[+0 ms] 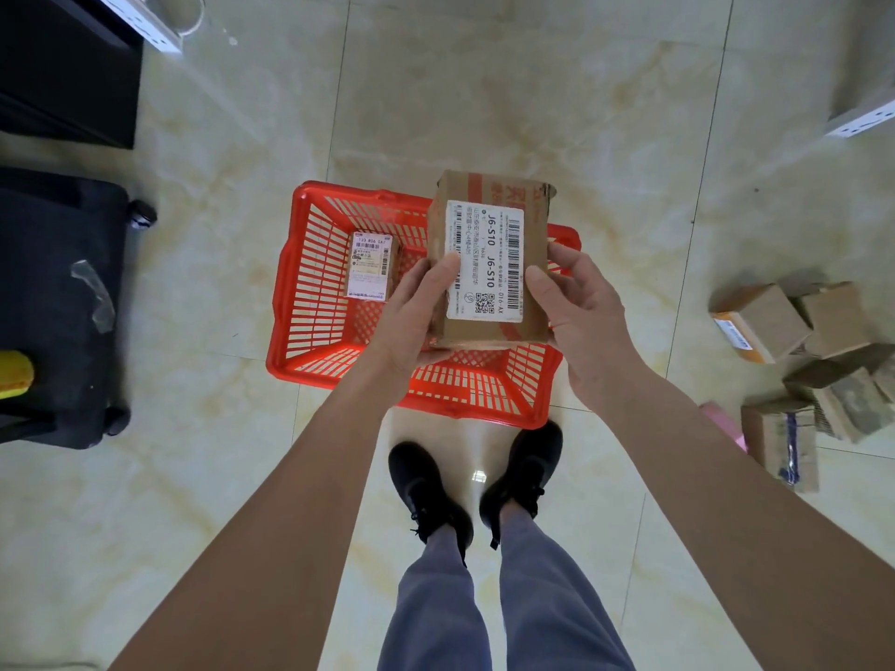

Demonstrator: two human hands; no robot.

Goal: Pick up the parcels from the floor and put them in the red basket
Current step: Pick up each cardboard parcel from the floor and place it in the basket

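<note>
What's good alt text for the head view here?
Seen from above, a standing person's left hand and right hand hold a labelled cardboard parcel over a red basket on a tiled floor; a smaller parcel already lies inside. More parcels sit piled on the floor to the right.

A black wheeled case (58,302) stands at the left on the pale marble-look tiled floor (484,89), a scrap of clear tape (94,295) on its top; a yellow object (14,375) sits at its near edge; 2 white power strips (145,26) (859,119) lie in the far corners
</note>
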